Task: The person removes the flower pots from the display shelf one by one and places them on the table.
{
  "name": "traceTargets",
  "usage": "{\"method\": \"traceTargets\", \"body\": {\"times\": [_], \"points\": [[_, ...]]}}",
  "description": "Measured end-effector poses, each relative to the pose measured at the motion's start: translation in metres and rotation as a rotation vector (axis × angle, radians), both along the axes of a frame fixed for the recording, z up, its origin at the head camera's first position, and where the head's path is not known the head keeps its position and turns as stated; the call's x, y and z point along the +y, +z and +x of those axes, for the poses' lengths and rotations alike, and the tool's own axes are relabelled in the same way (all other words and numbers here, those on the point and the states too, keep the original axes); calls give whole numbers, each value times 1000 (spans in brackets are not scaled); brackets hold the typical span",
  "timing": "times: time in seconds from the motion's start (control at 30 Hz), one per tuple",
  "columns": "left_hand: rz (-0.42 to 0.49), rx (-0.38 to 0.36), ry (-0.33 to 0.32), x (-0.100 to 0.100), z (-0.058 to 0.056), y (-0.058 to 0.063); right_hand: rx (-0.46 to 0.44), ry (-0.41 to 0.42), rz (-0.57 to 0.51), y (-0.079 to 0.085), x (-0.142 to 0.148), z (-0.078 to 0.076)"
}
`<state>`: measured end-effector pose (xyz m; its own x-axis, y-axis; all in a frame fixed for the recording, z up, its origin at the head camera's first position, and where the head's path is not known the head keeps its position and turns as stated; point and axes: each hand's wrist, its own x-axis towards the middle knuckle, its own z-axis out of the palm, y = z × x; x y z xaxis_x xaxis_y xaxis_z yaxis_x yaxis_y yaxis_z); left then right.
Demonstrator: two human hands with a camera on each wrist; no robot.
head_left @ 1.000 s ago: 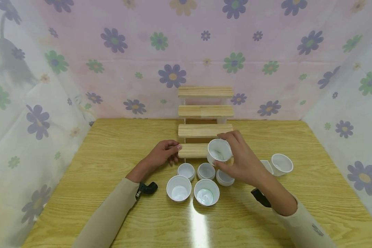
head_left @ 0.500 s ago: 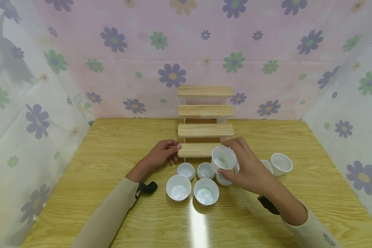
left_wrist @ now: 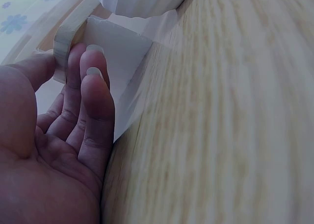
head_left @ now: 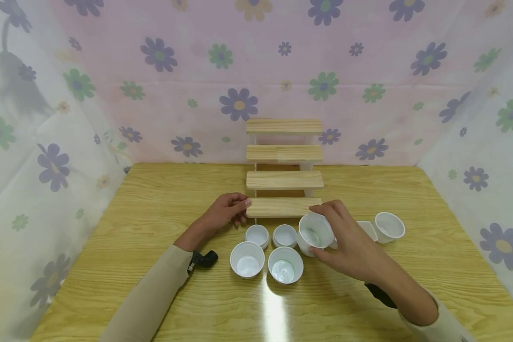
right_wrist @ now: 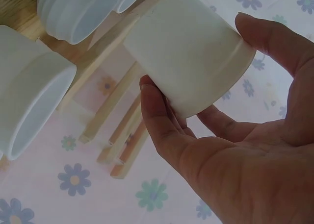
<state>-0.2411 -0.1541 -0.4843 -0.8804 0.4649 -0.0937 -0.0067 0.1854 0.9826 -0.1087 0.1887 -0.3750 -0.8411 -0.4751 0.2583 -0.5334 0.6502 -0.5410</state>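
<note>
My right hand (head_left: 352, 244) holds a white plastic cup (head_left: 314, 232) between thumb and fingers, its mouth facing up. The right wrist view shows the cup's wall (right_wrist: 184, 52) with the thumb on one side and fingers on the other. At the left end of the lowest plank of a stepped wooden rack (head_left: 282, 208), my left hand (head_left: 226, 211) pinches the wood; in the left wrist view the thumb lies above the plank end (left_wrist: 66, 42) and fingertips below. In front of the rack stand two small white tubs (head_left: 257, 235) and two larger white cups (head_left: 285, 266).
Right of my right hand, another white cup (head_left: 389, 227) stands beside a squarish white container (head_left: 366, 230), partly hidden by the hand. A flowered cloth (head_left: 188, 85) hangs behind and along both sides of the wooden table (head_left: 162, 190).
My right hand has brought the white cup down and slightly right, from before the lowest plank to where a third small tub was visible; that tub is now hidden. The left hand stays put.
</note>
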Motion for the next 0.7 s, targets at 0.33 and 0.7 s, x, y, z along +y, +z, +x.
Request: {"method": "traceTargets", "body": {"times": [0.33,0.7], "points": [[-11,6,10,1,-1,-1,7,-14,69,1,9,17],[-3,0,4,1,-1,1,29,4,89,-3,11,31]]}}
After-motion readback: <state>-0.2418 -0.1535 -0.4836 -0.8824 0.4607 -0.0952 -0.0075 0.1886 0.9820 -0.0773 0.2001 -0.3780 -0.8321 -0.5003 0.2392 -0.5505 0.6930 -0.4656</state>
